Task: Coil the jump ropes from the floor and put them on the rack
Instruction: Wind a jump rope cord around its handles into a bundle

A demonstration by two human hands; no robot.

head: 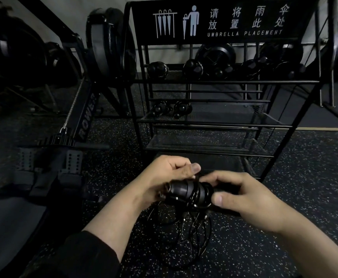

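Observation:
Both hands hold one black jump rope (pixel 186 192) low in front of me, its two handles lying side by side with several turns of thin cord wound around them. My left hand (pixel 168 173) grips the handles' left end, thumb on top. My right hand (pixel 242 195) closes on the right end, thumb pressed beside the windings. Loose loops of the rope's cord (pixel 196 233) hang down from the handles onto the speckled floor. Straight ahead stands the black wire rack (pixel 210 121), with several coiled black ropes (pixel 192 69) on its upper shelf and two more (pixel 172 109) on the middle shelf.
A rowing machine (pixel 83 121) with foot straps lies on the floor at left. Weight plates (pixel 107 43) lean behind it against the wall. The rack's sign (pixel 224 21) reads "Umbrella Placement". The rack's lowest mesh shelf (pixel 204 145) sits just beyond my hands.

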